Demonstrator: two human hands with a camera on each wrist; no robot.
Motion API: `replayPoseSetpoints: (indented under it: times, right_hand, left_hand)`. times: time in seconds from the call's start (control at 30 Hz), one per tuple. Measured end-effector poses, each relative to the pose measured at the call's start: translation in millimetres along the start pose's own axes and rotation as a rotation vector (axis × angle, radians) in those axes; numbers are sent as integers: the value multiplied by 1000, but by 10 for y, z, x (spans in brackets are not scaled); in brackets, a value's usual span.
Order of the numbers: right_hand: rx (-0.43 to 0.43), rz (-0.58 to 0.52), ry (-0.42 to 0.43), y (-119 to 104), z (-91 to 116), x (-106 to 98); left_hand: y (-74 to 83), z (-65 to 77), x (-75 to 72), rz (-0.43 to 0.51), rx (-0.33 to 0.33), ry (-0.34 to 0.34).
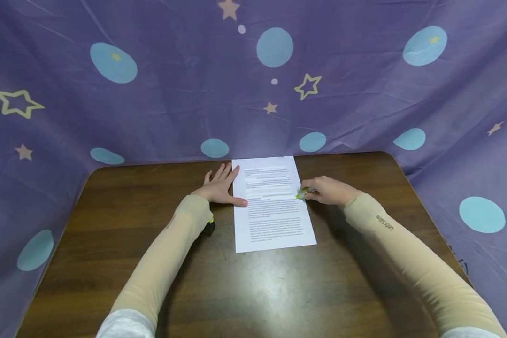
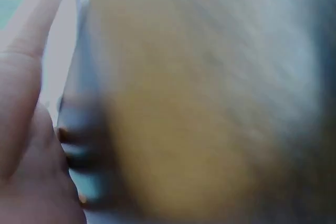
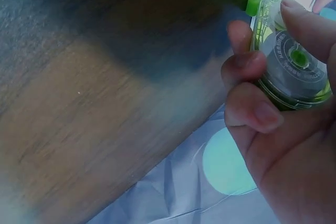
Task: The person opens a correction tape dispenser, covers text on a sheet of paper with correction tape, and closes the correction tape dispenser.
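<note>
A printed sheet of paper (image 1: 274,220) lies on the brown table, with several white strips over lines of text in its upper half. My left hand (image 1: 219,189) rests at the sheet's left edge, fingers spread and straight, thumb over the paper. In the left wrist view the thumb (image 2: 23,66) shows at the left, and the rest is blurred. At the sheet's right edge my right hand (image 1: 327,190) grips a clear and green correction tape dispenser (image 3: 296,72), thumb on one side and curled fingers on the other. Its green tip (image 1: 298,196) is right at the end of a text line.
Wooden table (image 1: 152,263) surface surrounds the sheet. A purple curtain (image 1: 173,94) with stars and blue dots hangs behind the table's back edge and along both sides. A small black device (image 1: 210,228) sits under the left wrist.
</note>
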State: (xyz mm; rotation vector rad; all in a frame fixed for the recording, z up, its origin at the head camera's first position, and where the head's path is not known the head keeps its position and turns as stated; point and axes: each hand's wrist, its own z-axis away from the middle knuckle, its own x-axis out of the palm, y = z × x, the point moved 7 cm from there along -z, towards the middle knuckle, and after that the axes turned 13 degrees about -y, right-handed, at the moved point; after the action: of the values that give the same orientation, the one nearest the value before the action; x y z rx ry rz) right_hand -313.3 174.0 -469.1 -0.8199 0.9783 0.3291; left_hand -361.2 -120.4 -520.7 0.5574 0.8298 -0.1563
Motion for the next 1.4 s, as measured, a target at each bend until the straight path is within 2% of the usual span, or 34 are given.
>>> replayPoseSetpoints:
  times: [0.1,0.2,0.37,0.63,0.9,1.13,1.4]
  right_hand:
    - [8,1,-10,5,-9,8]
    - [12,21,-20,-9,-15,2]
    - [17,70,-26,-47,-26,-18]
    - [-6,51,-21,-169,-144,-5]
    - [-4,60,-49,-323,-388,51]
    - [-79,58,-35,-565,-623,107]
    - [-109,85,-41,-729,-781,150]
  left_hand:
    - [5,40,-18,70,57,13]
    - [-3,79,2,49,82,-4]
    - [11,117,35,-30,64,-21]
    - [44,149,29,-29,62,-21]
    - [-18,68,51,-37,30,-35]
    - [33,103,18,-21,37,-23]
    - [-21,-4,40,11,40,-39]
